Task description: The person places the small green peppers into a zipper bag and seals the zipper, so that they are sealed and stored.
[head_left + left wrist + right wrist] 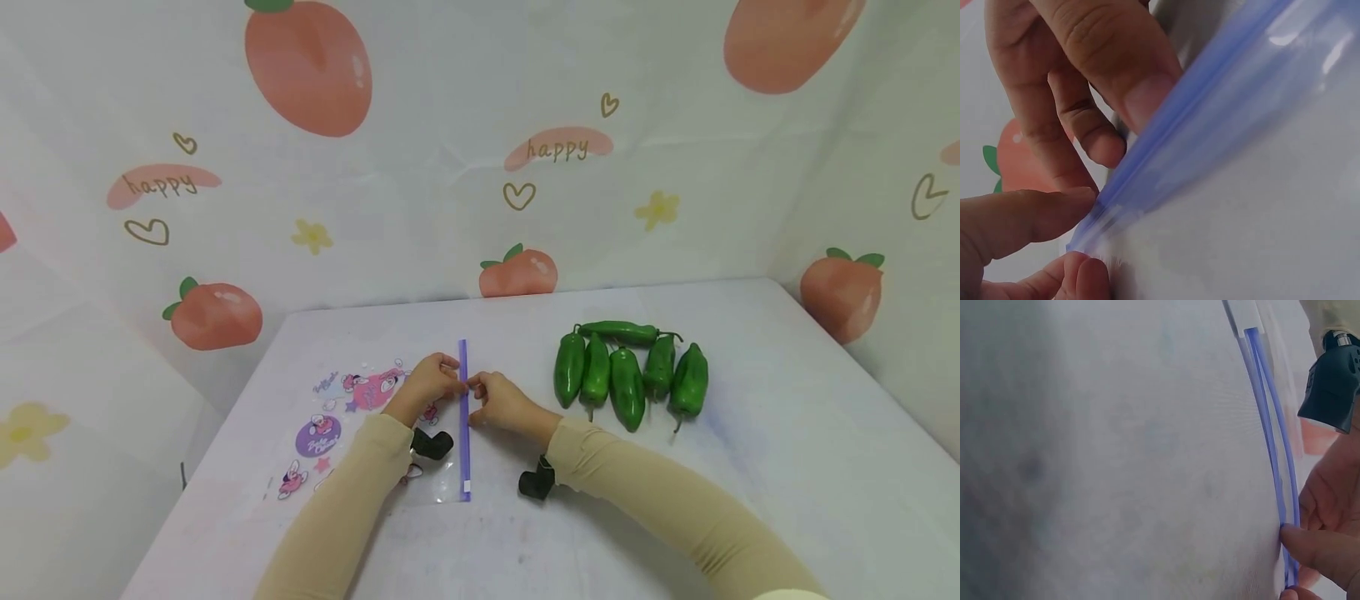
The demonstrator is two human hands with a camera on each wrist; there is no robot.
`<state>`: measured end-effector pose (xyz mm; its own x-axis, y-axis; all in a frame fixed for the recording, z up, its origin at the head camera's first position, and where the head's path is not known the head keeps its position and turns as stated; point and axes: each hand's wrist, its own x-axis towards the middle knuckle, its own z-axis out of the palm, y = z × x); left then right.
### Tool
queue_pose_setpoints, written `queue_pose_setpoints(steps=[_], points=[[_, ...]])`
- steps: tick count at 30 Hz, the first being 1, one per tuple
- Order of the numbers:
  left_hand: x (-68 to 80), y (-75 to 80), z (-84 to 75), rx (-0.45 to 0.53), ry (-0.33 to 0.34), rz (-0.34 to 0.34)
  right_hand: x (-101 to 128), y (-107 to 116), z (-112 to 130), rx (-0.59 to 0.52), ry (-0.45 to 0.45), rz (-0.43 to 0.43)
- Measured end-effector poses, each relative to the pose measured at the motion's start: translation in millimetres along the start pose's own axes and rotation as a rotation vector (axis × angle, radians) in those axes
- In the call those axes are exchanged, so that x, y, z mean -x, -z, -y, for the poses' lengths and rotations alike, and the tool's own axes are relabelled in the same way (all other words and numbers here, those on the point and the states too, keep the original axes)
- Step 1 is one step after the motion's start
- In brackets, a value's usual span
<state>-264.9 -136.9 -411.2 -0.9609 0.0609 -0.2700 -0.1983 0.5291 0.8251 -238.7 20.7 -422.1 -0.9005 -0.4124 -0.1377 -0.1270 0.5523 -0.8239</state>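
Note:
A clear zip bag printed with pink and purple cartoon figures lies flat on the table. Along its right edge runs a blue-purple zip strip, with a small white slider near its close end. From the left, my left hand pinches the upper half of that strip. My right hand pinches the same stretch from the other side, thumb and fingers close to the left ones. In the right wrist view, the two blue lips of the bag's mouth stand slightly apart. Close up, fingertips of both hands meet at the strip.
Several green peppers lie in a group right of my right hand, one of them crosswise behind the others. A white cloth backdrop with peach prints hangs behind the white table. Dark wrist cameras sit on both wrists.

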Motion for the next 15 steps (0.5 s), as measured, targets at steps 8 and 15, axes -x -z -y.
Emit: queue_pose_setpoints(steps=[8,15], points=[[0.1,-1.0,0.0,-0.035,0.003,0.007,-1.4,0.2,0.0,0.005,0.003,0.018],[0.1,-0.3,0.2,-0.081,-0.008,0.020,0.7,2.1,2.9,0.025,-0.004,0.015]])
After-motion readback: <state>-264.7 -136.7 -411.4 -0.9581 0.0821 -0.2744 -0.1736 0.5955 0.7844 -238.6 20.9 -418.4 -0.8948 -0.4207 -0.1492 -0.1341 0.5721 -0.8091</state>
